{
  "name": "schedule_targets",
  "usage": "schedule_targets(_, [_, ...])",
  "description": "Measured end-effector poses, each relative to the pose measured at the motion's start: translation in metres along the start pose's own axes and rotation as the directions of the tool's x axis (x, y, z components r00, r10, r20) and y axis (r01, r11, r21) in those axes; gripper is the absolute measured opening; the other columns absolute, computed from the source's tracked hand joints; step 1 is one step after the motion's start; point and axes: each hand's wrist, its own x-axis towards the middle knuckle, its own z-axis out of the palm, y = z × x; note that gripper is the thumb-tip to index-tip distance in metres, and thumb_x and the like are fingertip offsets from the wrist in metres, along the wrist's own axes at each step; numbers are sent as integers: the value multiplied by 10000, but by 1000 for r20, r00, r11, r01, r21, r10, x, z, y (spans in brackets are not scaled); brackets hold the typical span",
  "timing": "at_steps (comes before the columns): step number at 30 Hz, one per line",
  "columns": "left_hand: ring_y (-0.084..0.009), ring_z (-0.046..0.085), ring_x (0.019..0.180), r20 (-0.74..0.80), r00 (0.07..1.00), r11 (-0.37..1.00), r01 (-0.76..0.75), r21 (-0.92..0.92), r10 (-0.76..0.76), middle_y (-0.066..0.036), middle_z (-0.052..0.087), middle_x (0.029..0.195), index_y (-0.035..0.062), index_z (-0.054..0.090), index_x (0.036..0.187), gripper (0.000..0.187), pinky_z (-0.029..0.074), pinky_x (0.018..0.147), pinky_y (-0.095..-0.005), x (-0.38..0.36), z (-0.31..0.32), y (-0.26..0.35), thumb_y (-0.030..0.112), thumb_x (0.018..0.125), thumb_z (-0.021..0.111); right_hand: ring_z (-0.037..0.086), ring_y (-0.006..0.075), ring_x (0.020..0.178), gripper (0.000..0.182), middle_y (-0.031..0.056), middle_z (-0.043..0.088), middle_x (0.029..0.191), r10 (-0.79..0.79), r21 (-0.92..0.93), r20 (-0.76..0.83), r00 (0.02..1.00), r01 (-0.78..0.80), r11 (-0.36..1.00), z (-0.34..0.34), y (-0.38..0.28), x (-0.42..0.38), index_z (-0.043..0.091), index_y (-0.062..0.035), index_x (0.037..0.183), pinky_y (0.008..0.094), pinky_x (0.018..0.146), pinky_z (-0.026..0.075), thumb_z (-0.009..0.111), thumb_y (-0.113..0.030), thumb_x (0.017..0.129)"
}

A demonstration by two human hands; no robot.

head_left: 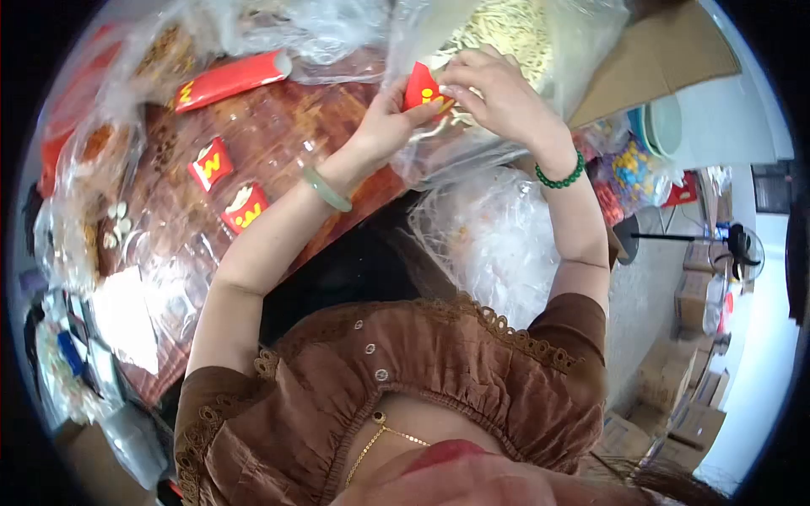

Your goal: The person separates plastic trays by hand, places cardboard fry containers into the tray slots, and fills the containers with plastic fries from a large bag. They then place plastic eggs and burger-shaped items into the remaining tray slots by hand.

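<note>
Between the thumb and fingers of my left hand [392, 114] is a small red fries carton [419, 84] with yellow marking, held over the edge of a clear plastic bag [413, 160]. My right hand [494, 88] has its fingers bent together at the carton's right side, thumb close to the carton. Whatever those fingers pinch is too small or hidden to name. Pale yellow stick-shaped pieces [510, 29] fill the bag just behind my right hand. On the table, two small red cartons with pale sticks in them, one upper carton [210, 164] and one lower carton [245, 207], lie left of my left forearm.
A long red sleeve of stacked cartons [232, 80] lies on the reddish table [321, 110]. Clear bags with orange bits [97, 143] line the left side. A cardboard flap [658, 63] stands at right. Below it are a bagged pile of clear plastic [498, 236] and colourful bagged pieces [633, 169].
</note>
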Motion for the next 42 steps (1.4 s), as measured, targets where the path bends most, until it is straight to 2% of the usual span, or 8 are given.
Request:
schedule_targets(5, [-121, 565, 981, -192, 972, 984, -105, 147, 132, -59, 592, 1084, -10, 440, 1262, 416, 475, 844, -255, -64, -33, 40, 91, 896, 608, 591, 250, 789, 154, 103, 643, 855, 156, 433, 35, 987, -156, 888, 12, -60, 52, 640, -22, 963, 335, 738, 466, 626, -79, 820])
schedule_targets(9, [-99, 556, 973, -336, 904, 961, -221, 169, 267, -51, 591, 1084, -6, 459, 1246, 402, 468, 840, -244, -126, -67, 69, 67, 884, 618, 590, 255, 887, 129, 77, 667, 930, -220, 237, -79, 972, 232, 943, 42, -110, 97, 660, -79, 931, 386, 765, 412, 567, -125, 854])
schedule_targets(15, [-96, 571, 919, -525, 725, 879, -243, 411, 446, -52, 600, 1055, -10, 451, 1247, 403, 475, 801, -240, -231, -138, 95, 115, 899, 612, 570, 213, 739, 180, 99, 627, 782, -548, 468, 96, 831, 448, 762, 87, -217, 184, 669, -32, 924, 320, 650, 435, 661, -174, 814])
schedule_targets(18, [-134, 591, 897, -690, 624, 915, -110, 388, 367, -110, 607, 1053, -25, 424, 1274, 459, 493, 762, -261, -286, -158, 125, 95, 870, 606, 572, 210, 699, 171, 102, 631, 767, -650, 485, 80, 756, 540, 688, 118, -273, 228, 674, -55, 929, 330, 653, 440, 664, -181, 814])
schedule_targets(23, [-366, 514, 1151, -558, 481, 465, 309, 830, 676, -285, 472, 1251, -15, 229, 1401, 988, 443, 951, -422, -360, -226, 125, 351, 685, 803, 617, 260, 812, 237, 111, 654, 852, -698, 530, 271, 662, 503, 683, 192, -349, 291, 633, -72, 1027, 372, 702, 447, 556, -252, 893])
schedule_targets(28, [-486, 237, 1315, -481, 577, 206, 476, 855, 660, -298, 318, 1385, -26, 288, 1372, 968, 272, 1059, -540, -375, -234, 116, 385, 665, 805, 613, 318, 851, 261, 175, 645, 908, -631, 436, 401, 664, 467, 769, 257, -391, 324, 627, -49, 993, 400, 723, 451, 514, -267, 906])
schedule_targets(39, [-357, 442, 1197, -410, 627, -117, 627, 770, 663, -203, 510, 1269, 10, 491, 1249, 589, 324, 965, -482, -361, -253, 98, 298, 772, 682, 620, 242, 947, 262, 66, 678, 959, -591, 381, 489, 642, 453, 806, 293, -399, 344, 654, -186, 1053, 439, 766, 393, 574, -358, 871])
schedule_targets(42, [-341, 451, 1193, -478, 627, -86, 656, 750, 615, -187, 519, 1270, 35, 506, 1245, 550, 353, 928, -500, -356, -249, 108, 301, 790, 665, 622, 257, 924, 287, 79, 676, 936, -652, 465, 217, 726, 510, 723, 266, -384, 330, 658, -160, 1005, 436, 753, 398, 635, -366, 806])
